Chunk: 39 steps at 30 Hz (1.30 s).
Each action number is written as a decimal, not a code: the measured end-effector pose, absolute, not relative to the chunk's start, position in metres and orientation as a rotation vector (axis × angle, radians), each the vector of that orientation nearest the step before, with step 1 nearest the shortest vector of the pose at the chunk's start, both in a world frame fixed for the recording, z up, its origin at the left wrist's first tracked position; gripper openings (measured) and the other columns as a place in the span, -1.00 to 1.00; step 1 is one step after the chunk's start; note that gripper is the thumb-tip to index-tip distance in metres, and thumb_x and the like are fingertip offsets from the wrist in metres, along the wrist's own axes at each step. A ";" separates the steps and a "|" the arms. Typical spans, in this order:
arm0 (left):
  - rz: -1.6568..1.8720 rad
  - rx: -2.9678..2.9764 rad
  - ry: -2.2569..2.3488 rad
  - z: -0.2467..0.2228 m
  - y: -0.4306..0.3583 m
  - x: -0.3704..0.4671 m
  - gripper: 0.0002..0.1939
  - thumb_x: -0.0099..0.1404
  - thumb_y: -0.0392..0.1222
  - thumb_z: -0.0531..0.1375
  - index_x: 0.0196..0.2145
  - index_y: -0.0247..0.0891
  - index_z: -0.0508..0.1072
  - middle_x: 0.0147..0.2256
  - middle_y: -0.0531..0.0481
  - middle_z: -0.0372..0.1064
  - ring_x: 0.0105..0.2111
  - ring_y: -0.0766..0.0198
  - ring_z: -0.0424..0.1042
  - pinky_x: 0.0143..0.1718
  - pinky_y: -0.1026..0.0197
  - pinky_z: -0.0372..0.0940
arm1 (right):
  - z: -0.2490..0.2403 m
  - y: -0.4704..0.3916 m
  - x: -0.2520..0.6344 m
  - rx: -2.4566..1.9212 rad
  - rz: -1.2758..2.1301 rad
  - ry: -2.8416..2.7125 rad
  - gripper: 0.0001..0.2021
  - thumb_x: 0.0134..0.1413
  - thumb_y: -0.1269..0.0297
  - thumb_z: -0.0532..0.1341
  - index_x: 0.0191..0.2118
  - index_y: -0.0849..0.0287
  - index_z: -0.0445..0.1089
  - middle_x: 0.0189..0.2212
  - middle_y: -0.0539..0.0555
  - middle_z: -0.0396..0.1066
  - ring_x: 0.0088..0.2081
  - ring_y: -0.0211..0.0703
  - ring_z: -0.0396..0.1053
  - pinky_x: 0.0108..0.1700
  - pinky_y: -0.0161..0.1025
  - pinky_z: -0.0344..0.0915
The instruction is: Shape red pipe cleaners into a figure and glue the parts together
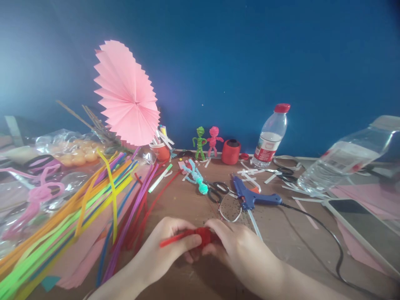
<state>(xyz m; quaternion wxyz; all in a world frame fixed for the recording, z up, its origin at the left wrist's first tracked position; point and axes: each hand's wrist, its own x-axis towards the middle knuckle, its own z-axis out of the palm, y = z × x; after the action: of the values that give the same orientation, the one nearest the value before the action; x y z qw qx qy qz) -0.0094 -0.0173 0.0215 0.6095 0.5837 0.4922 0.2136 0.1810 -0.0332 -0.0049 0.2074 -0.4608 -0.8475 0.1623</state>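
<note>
A red pipe cleaner piece [204,236], wound into a small bundle, is held between my two hands near the table's front. My left hand [171,246] pinches it with thumb and fingers, and a straight red end sticks out to the left across that hand. On the bundle's right side, the fingers of my right hand [233,246] are closed around it. Beyond my hands lies a turquoise and light blue pipe cleaner figure [196,179]. Green [200,143] and pink [213,141] figures stand upright against the blue wall.
Colorful pipe cleaners [90,200] spread over the left side. Black scissors [215,192], a blue glue gun [253,196] with its cable, paper scraps, two bottles [269,139] and a phone [359,227] lie or stand ahead and right. A pink paper fan [126,93] rises at the back left.
</note>
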 end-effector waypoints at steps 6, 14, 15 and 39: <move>0.548 1.094 1.098 0.013 -0.017 -0.008 -0.69 0.14 -0.06 0.29 -0.55 -0.41 0.54 -0.64 -0.07 0.47 -0.64 0.34 0.41 -0.59 0.37 0.25 | -0.001 -0.033 0.184 -1.214 0.547 -2.243 -0.68 0.03 0.24 0.32 -0.11 0.28 0.37 -0.37 0.10 0.54 -0.38 -0.07 0.52 -0.39 -0.27 0.38; 0.590 0.926 1.073 0.012 -0.021 -0.004 -0.66 0.06 -0.02 0.34 -0.58 -0.41 0.51 -0.64 -0.03 0.46 -0.67 0.35 0.43 -0.64 0.38 0.28 | -0.003 -0.031 0.184 -1.074 0.698 -2.172 -0.69 0.04 0.36 0.31 -0.06 0.23 0.40 -0.24 0.13 0.54 -0.24 -0.07 0.51 -0.19 -0.24 0.41; 0.595 0.914 1.079 0.011 -0.021 -0.005 -0.66 0.05 -0.01 0.34 -0.58 -0.41 0.50 -0.64 -0.03 0.45 -0.68 0.35 0.43 -0.65 0.38 0.27 | -0.004 -0.031 0.184 -1.059 0.712 -2.167 -0.70 0.03 0.40 0.31 -0.06 0.22 0.41 -0.23 0.12 0.54 -0.23 -0.09 0.50 -0.18 -0.25 0.40; 0.505 1.583 1.163 0.010 -0.027 -0.009 -0.47 0.35 0.11 -0.05 -0.56 -0.32 0.41 -0.62 0.08 0.26 -0.60 0.37 0.22 -0.57 0.36 0.07 | -0.006 -0.033 0.185 -1.054 0.721 -2.111 -0.73 0.04 0.34 0.29 -0.09 0.15 0.44 -0.35 0.05 0.49 -0.33 -0.16 0.44 -0.27 -0.30 0.32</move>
<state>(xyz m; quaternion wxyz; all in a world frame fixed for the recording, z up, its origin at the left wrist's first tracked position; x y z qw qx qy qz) -0.0087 -0.0266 0.0103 0.5282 0.6628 0.4870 0.2113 0.1854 -0.0326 -0.0059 0.3308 -0.4030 -0.8075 0.2758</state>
